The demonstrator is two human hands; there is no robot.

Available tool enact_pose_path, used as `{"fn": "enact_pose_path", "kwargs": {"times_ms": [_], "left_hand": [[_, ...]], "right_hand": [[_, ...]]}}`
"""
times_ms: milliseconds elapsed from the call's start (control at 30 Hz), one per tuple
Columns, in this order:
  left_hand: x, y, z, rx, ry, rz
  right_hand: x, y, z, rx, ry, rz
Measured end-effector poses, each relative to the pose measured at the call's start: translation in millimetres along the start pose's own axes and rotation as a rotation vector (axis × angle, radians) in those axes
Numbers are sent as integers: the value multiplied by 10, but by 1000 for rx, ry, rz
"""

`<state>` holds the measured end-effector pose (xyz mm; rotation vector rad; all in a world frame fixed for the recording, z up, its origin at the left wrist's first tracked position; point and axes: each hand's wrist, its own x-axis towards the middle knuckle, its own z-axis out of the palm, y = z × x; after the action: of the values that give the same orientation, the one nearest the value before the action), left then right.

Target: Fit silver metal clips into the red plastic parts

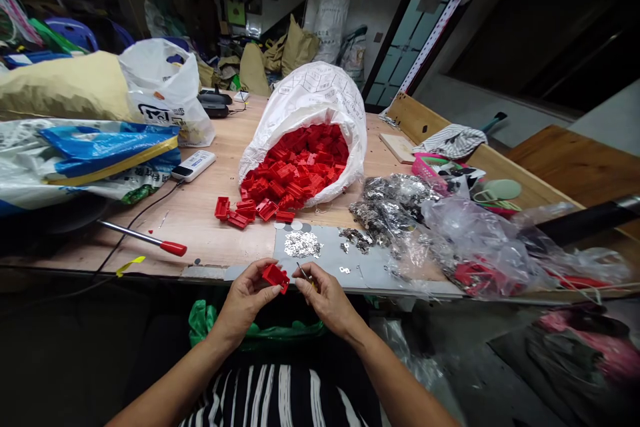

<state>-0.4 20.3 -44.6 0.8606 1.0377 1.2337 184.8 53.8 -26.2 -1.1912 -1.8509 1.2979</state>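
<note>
Between the fingers and thumb of my left hand is a red plastic housing, held just over the table's front edge. Close on its right, my right hand is closed round a thin pointed tool; a bit of yellow shows at the fingers, and most of the tool is hidden. Beyond my hands lies a pile of small silvery metal pieces on a grey sheet. Darker metal pieces lie to its right. Loose red housings have spilled from a white woven sack full of them.
Clear plastic bags of metal parts crowd the right side. A lever with a red grip juts in at left, near a white device on a cable. Large bags fill the far left. A green bag hangs below the edge.
</note>
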Motion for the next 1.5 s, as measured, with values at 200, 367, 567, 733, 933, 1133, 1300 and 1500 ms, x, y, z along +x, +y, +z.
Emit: {"fn": "enact_pose_path", "kwargs": {"times_ms": [200, 367, 567, 733, 933, 1133, 1300, 1500], "left_hand": [[145, 8, -84, 503, 14, 276], [269, 8, -90, 702, -41, 368], [360, 23, -112, 747, -133, 329], [384, -40, -152, 612, -153, 234], [309, -40, -54, 271, -170, 125], [196, -39, 4, 228, -151, 176], [121, -122, 23, 288, -120, 249], [88, -100, 57, 325, -38, 285]], "right_hand": [[31, 24, -17, -304, 72, -111], [69, 67, -14, -387, 63, -103], [100, 101, -26, -429, 24, -128], [118, 103, -50, -396, 28, -137], [161, 83, -77, -267, 59, -95], [180, 111, -122, -24, -55, 4], [211, 121, -135, 165, -118, 78], [216, 70, -109, 214, -120, 69]]}}
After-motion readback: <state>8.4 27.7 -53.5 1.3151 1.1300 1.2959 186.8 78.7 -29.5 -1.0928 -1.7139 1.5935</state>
